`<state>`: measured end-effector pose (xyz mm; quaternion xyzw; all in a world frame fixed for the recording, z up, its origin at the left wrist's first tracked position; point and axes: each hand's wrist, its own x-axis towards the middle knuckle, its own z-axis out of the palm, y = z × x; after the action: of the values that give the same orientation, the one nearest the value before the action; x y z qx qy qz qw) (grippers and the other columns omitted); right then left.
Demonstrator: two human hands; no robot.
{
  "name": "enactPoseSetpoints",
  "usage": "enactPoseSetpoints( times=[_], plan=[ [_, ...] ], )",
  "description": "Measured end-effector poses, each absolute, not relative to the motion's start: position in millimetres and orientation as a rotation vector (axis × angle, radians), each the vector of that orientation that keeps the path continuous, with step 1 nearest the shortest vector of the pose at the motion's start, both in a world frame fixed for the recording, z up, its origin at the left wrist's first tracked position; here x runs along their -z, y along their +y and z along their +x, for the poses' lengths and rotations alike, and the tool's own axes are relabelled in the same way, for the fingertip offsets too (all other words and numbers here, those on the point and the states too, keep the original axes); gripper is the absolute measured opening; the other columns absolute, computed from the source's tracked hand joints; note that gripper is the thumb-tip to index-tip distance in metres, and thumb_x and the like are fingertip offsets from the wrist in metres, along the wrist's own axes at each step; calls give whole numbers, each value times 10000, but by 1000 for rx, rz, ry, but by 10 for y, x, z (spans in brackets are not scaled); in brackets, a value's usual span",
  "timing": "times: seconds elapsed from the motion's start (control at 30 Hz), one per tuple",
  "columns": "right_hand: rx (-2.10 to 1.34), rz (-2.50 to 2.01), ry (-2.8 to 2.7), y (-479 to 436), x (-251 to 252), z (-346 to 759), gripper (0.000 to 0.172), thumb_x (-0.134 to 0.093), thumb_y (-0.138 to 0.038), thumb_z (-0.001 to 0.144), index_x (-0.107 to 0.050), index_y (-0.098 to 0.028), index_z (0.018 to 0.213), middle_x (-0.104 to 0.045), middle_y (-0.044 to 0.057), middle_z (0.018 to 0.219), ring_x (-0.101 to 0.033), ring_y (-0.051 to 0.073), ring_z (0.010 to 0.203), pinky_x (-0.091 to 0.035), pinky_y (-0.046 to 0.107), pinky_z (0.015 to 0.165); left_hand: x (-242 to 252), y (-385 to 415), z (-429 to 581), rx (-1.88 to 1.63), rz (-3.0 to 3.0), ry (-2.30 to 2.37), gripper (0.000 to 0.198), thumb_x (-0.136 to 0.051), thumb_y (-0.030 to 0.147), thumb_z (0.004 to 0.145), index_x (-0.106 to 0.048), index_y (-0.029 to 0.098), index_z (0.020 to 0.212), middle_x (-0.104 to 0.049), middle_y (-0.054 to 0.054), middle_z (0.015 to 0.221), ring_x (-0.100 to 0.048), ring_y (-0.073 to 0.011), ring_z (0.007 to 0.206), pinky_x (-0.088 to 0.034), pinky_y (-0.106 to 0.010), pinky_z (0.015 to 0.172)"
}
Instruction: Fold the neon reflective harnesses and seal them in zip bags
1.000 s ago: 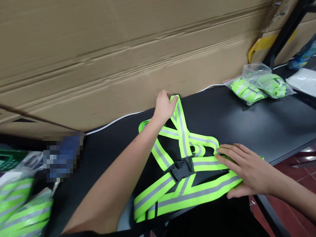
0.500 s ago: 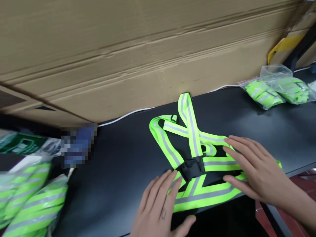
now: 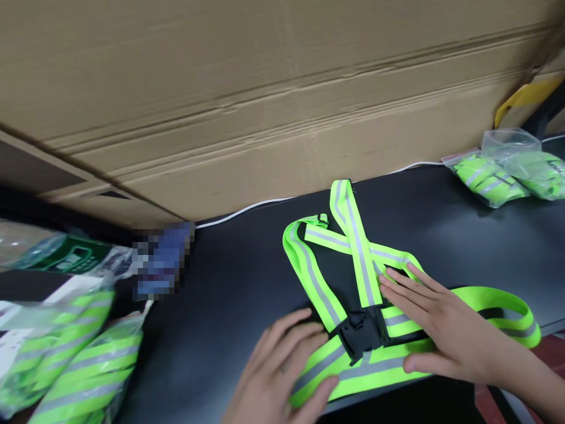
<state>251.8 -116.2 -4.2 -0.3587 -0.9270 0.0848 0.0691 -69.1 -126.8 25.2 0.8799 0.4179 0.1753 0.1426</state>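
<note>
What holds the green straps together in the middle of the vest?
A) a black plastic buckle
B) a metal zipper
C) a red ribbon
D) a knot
A. The black plastic buckle sits where the straps of the neon-green reflective vest meet, right beside the person's right hand.

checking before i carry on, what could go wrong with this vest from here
The loose strap loop of the reflective vest reaches the front edge of the black table beyond the right hand, so it could slip over and drag the vest along. The crossed straps overlap above the black plastic buckle, and a twist there might go unnoticed. The left hand rests near the table's edge, so a careless shift might push the lower strap off.
</note>
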Motion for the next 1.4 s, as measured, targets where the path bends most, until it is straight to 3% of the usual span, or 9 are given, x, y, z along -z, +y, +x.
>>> enactPoseSetpoints(
  times=[0.13,0.33,0.5,0.6,0.7,0.8,1.0,1.2,1.4],
  plan=[
    [-205,-1082,-2795,-1164,42,2478,1045,-476,-769,876,-196,-53,1584,-273,166,1623,-265,333,1507,-122,542,1265,-401,-504,-593,-640,2346,1504,283,-534,407,973,-619,208,1155,-682,-84,1131,-635,-262,1061,-530,-420,917],
    [59,-1152,-2645,-1152,-36,2235,822,-512,-629,938,-392,-53,1511,-351,165,1599,-240,329,1518,-219,537,1243,-296,598,-236,-178,2481,1677,515,-676,486,829,-658,129,1199,-607,-160,1213,-568,-351,1123,-490,-478,944],
    [46,-1202,-2592,-1179,82,1984,754,-479,-623,955,-448,-90,1486,-396,139,1582,-331,309,1486,-416,498,1142,-176,810,-156,-567,2168,1702,116,-762,276,684,-687,189,704,-646,-108,948,-535,-347,1095,-422,-462,979],
    [51,-1189,-2609,-1200,148,1974,750,-461,-633,960,-458,-94,1481,-407,123,1575,-365,279,1471,-457,461,1115,-122,890,-236,-841,1756,1666,191,-755,242,643,-581,206,574,-571,-35,660,-593,-280,884,-460,-390,838],
    [78,-1169,-2616,-1210,151,2015,725,-458,-630,963,-479,-111,1469,-406,103,1577,-387,263,1461,-466,449,1108,-49,1000,-302,-995,1509,1658,212,-657,303,740,-537,200,599,-518,-6,573,-596,-213,681,-469,-321,665],
    [75,-1157,-2630,-1221,141,2032,724,-457,-639,960,-485,-124,1468,-409,102,1575,-391,271,1458,-469,459,1103,37,1083,-291,-1090,1210,1546,140,-528,268,806,-565,174,709,-602,-40,626,-629,-186,605,-505,-301,607],
    [94,-1198,-2611,-1284,161,2016,817,-465,-683,929,-440,-101,1501,-344,135,1608,-311,334,1491,-456,511,1101,126,1160,-179,-1113,833,1274,134,-489,177,843,-607,118,867,-713,-148,777,-733,-251,709,-610,-412,719],
    [45,-1228,-2596,-1301,124,2040,767,-490,-679,922,-484,-143,1471,-366,151,1599,-348,347,1471,-497,499,1047,166,1190,-90,-1176,768,1168,46,-624,135,843,-593,119,872,-695,-84,725,-737,-217,707,-628,-382,760],
    [-91,-1295,-2573,-1232,68,2019,563,-504,-557,971,-555,-188,1393,-494,107,1526,-442,304,1416,-493,497,1064,142,1127,-112,-1163,879,1165,438,-804,83,705,-561,192,1052,-657,22,739,-693,-157,598,-592,-306,635]
  ],
)
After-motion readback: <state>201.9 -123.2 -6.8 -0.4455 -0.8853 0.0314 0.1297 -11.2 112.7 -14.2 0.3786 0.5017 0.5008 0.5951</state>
